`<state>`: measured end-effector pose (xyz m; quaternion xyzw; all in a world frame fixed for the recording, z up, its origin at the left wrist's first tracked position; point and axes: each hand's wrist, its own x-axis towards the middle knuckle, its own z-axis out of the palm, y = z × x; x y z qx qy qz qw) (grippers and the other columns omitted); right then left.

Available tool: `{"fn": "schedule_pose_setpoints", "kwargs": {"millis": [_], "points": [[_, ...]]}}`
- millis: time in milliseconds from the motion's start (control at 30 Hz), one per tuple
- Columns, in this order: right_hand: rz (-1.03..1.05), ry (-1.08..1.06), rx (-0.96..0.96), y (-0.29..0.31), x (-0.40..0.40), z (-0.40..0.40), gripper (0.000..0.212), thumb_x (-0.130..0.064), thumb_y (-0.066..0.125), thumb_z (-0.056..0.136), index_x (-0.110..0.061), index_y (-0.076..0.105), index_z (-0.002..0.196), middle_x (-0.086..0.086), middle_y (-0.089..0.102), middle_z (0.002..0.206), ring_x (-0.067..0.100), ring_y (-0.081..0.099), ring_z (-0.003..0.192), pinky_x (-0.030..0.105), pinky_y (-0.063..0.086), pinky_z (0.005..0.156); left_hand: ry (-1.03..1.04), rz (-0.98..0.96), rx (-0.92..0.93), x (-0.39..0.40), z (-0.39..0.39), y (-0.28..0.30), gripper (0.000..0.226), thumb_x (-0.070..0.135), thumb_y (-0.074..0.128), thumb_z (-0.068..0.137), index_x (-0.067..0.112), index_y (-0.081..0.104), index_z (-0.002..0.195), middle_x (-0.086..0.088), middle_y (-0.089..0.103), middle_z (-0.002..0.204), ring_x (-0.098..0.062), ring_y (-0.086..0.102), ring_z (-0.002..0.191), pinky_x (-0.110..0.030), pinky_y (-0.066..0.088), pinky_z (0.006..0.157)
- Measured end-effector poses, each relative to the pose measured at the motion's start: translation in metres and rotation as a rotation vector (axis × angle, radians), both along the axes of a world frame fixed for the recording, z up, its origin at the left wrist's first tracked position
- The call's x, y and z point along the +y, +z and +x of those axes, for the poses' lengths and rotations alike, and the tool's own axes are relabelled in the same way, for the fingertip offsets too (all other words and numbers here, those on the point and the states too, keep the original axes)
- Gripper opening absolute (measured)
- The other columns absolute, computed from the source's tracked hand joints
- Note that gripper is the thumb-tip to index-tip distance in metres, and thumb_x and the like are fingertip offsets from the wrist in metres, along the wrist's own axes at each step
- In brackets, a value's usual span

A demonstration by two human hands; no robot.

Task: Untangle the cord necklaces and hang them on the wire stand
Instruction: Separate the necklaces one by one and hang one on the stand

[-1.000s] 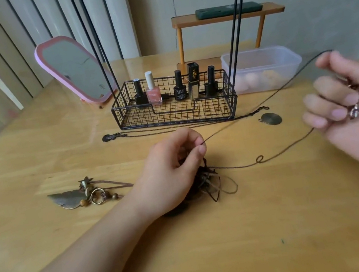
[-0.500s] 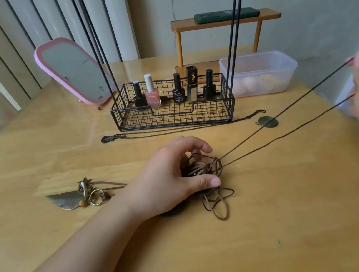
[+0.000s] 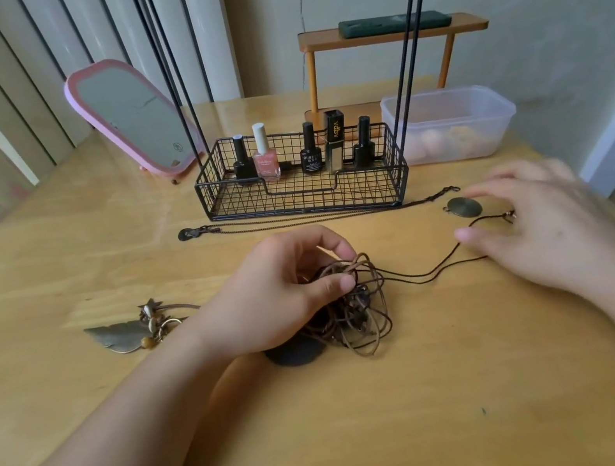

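A knot of brown cord necklaces (image 3: 360, 305) lies mid-table, partly over a dark round pendant (image 3: 296, 352). My left hand (image 3: 280, 295) grips the knot, thumb and curled fingers around its loops. Two thin dark strands (image 3: 428, 273) run right from the knot to my right hand (image 3: 544, 232), which is blurred and lies low over the table with fingers spread; a small clasp shows at its thumb side. The black wire stand (image 3: 303, 196), a mesh basket with tall rods, stands behind. A leaf pendant with beads (image 3: 122, 336) lies to the left.
A thin chain necklace (image 3: 294, 216) lies along the basket's front, with a round metal pendant (image 3: 465, 207) near my right hand. Nail polish bottles (image 3: 266, 158) stand in the basket. A pink mirror (image 3: 133, 115), a plastic tub (image 3: 451, 125) and a small wooden shelf (image 3: 386, 36) sit behind.
My right hand came down from its raised pull at the far right to the table, and the two taut strands went slack. My left hand stayed on the knot.
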<state>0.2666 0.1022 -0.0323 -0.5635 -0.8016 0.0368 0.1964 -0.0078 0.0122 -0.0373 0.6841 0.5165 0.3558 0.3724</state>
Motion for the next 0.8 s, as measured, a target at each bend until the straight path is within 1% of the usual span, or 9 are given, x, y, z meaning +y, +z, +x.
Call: {"fn": "schedule_pose_setpoints", "kwargs": {"millis": [100,167,200,267,333,433,500,667,800], "points": [[-0.178,0.447,0.273,-0.001,-0.029,-0.036,0.064,-0.071,0.064,0.075,-0.039,0.06,0.13,-0.026,0.059,0.122,-0.008,0.048,0.121,0.009,0.031,0.104,-0.021,-0.031,-0.088,0.001,-0.002,-0.001,0.019,0.008,0.07,0.089,0.017,0.062,0.104,-0.011,0.074,0.093,-0.023,0.073,0.088,-0.033,0.06,0.084],[-0.29,0.521,0.251,-0.008,-0.035,-0.048,0.066,-0.066,0.073,0.071,-0.041,0.06,0.13,-0.027,0.067,0.103,-0.01,0.055,0.108,0.002,0.033,0.093,-0.038,-0.041,-0.116,0.001,-0.002,0.0,0.021,0.006,0.069,0.089,0.015,0.062,0.106,-0.014,0.074,0.094,-0.028,0.072,0.09,-0.037,0.06,0.085],[-0.278,0.509,0.245,-0.011,-0.035,-0.05,0.059,-0.056,0.078,0.072,-0.04,0.064,0.126,-0.024,0.068,0.091,-0.007,0.059,0.097,0.001,0.036,0.086,-0.044,-0.043,-0.123,0.001,-0.002,0.0,0.021,0.005,0.069,0.089,0.014,0.061,0.107,-0.015,0.073,0.094,-0.029,0.072,0.091,-0.038,0.059,0.086],[-0.173,0.501,0.277,-0.011,-0.033,-0.049,0.031,-0.033,0.08,0.08,-0.032,0.075,0.111,-0.02,0.068,0.078,-0.003,0.061,0.085,0.003,0.039,0.076,-0.05,-0.047,-0.128,0.002,-0.003,0.0,0.022,0.004,0.069,0.089,0.013,0.061,0.107,-0.016,0.072,0.093,-0.027,0.071,0.088,-0.04,0.059,0.086],[-0.072,0.514,0.346,-0.007,-0.03,-0.043,0.007,-0.028,0.072,0.088,-0.025,0.077,0.092,-0.015,0.068,0.074,0.002,0.062,0.077,0.006,0.042,0.069,-0.054,-0.054,-0.13,0.003,-0.005,0.0,0.025,0.003,0.071,0.087,0.011,0.061,0.108,-0.013,0.072,0.09,-0.02,0.069,0.084,-0.038,0.058,0.085],[-0.066,0.494,0.443,-0.001,-0.029,-0.035,0.021,-0.037,0.065,0.093,-0.025,0.07,0.077,0.0,0.046,0.054,0.015,0.045,0.057,0.012,0.035,0.055,-0.052,-0.057,-0.122,0.004,-0.004,-0.001,0.031,-0.002,0.074,0.083,0.014,0.062,0.107,-0.007,0.069,0.091,-0.017,0.066,0.081,-0.034,0.057,0.081],[-0.079,0.493,0.469,0.002,-0.03,-0.033,0.018,-0.035,0.063,0.088,-0.025,0.068,0.074,-0.002,0.038,0.053,0.014,0.038,0.054,0.011,0.032,0.054,-0.043,-0.051,-0.131,0.004,-0.004,-0.001,0.03,-0.005,0.071,0.085,0.016,0.063,0.104,-0.001,0.066,0.093,-0.019,0.066,0.08,-0.037,0.057,0.078],[-0.129,0.501,0.554,0.0,-0.032,-0.033,0.013,-0.035,0.065,0.084,-0.024,0.069,0.078,0.001,0.038,0.055,0.029,0.038,0.057,0.025,0.033,0.054,-0.025,-0.029,-0.089,0.004,-0.005,-0.002,0.023,-0.006,0.06,0.093,0.014,0.064,0.101,-0.007,0.067,0.096,-0.028,0.067,0.08,-0.046,0.057,0.076],[-0.121,0.513,0.591,0.001,-0.033,-0.034,0.02,-0.044,0.062,0.081,-0.025,0.069,0.079,0.009,0.041,0.058,0.028,0.038,0.057,0.023,0.033,0.053,0.008,0.01,0.003,0.003,-0.002,-0.003,0.021,-0.002,0.059,0.095,0.017,0.066,0.1,0.018,0.068,0.081,-0.011,0.064,0.068,-0.03,0.055,0.064]]}}
